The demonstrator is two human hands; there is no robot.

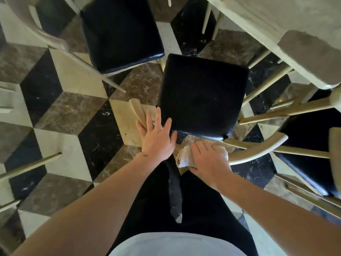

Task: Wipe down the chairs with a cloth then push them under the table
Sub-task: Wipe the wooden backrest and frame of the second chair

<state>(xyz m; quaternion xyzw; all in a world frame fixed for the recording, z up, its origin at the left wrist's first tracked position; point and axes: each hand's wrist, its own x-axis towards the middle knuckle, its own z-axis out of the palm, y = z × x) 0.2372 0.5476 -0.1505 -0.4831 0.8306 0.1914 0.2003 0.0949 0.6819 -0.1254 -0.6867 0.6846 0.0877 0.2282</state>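
Resting flat with fingers spread, the left hand (156, 139) lies on the chair (202, 97) backrest, its black seat glossy just beyond. Beside it, the right hand (208, 157) presses a crumpled whitish cloth (184, 157) against the rail.

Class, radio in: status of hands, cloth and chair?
Left hand open on backrest. Right hand presses cloth there. Chair not yet under table.
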